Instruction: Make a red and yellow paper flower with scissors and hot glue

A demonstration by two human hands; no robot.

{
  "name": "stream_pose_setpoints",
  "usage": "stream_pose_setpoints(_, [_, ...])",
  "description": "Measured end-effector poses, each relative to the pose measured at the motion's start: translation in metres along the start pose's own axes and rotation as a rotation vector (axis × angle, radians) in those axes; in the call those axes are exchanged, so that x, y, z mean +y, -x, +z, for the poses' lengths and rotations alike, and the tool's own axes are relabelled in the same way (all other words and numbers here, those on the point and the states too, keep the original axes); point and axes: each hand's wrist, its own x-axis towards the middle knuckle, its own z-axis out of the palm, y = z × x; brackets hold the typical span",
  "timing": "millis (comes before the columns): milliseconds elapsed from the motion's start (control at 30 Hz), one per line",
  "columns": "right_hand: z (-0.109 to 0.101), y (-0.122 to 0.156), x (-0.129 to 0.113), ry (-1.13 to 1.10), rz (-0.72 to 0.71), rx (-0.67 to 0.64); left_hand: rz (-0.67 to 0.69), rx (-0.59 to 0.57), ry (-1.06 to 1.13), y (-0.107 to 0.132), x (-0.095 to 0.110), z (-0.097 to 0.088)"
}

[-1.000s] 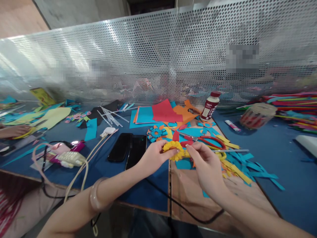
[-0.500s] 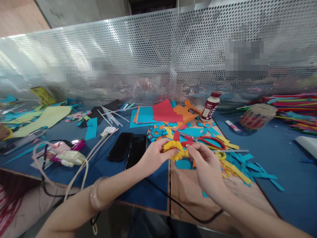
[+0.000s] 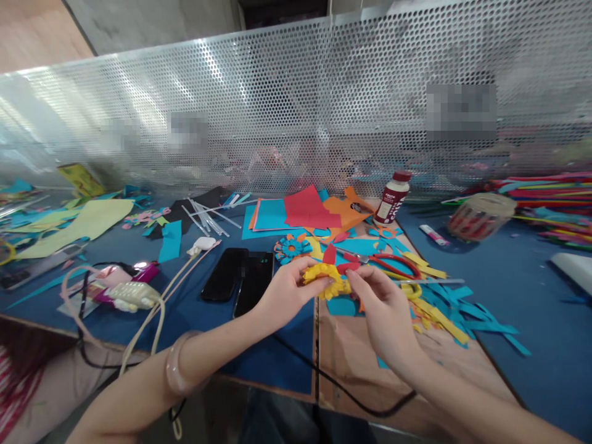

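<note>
My left hand (image 3: 293, 288) is closed around the left side of a yellow paper flower (image 3: 329, 288), a ring of fringed strip, with the thumb across its front. At the flower's upper right edge, my right hand (image 3: 383, 299) pinches a red paper petal (image 3: 348, 267) between thumb and fingertips. Another red petal (image 3: 328, 253) stands up from the top of the ring. Behind my left hand lies a finished-looking blue and orange paper flower (image 3: 292, 247). Scissors with red handles (image 3: 398, 264) rest on the table just beyond my right hand.
Two phones (image 3: 225, 274) lie left of my hands, near cables and a power strip (image 3: 123, 287). Coloured sheets (image 3: 309, 209) are stacked behind. A bottle (image 3: 392, 198), a glue stick (image 3: 433, 235) and a clear tub (image 3: 481, 217) stand or lie right. Blue strips (image 3: 481, 311) are scattered nearby.
Both hands stay almost in place on the yellow flower. The right fingertips and the red petal have shifted very slightly. At the far left, another person's hand has moved out of view.
</note>
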Motion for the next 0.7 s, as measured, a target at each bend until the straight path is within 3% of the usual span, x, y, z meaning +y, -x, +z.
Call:
stream_pose_setpoints(100, [-0.001, 0.0, 0.001, 0.022, -0.02, -0.027, 0.068, 0.037, -0.101, 0.004, -0.001, -0.001])
stream_pose_setpoints(167, [-0.003, 0.001, 0.003, 0.016, -0.051, -0.081, 0.188, 0.075, -0.257, 0.007, -0.004, -0.004])
stream_pose_setpoints(233, [-0.008, 0.003, 0.006, 0.004, -0.109, -0.167, 0.414, 0.081, -0.434, 0.011, -0.007, -0.01])
stream_pose_setpoints(333, [-0.019, 0.006, 0.007, 0.1, -0.276, -0.302, 0.864, -0.004, -0.672, 0.017, -0.008, -0.021])
stream_pose_setpoints(400, [-0.027, 0.007, 0.004, 0.268, -0.447, -0.367, 1.031, -0.056, -0.832, 0.021, -0.006, -0.029])
stream_pose_setpoints(567, [-0.041, 0.006, -0.012, 0.644, -0.934, -0.445, 1.192, -0.07, -0.912, 0.03, 0.0, -0.039])
stream_pose_setpoints(633, [-0.043, 0.006, -0.018, 0.69, -1.058, -0.405, 1.228, -0.068, -0.909, 0.032, 0.003, -0.04])
stream_pose_setpoints(700, [-0.045, 0.008, -0.024, 0.745, -1.093, -0.401, 1.254, -0.069, -0.924, 0.033, 0.006, -0.04])
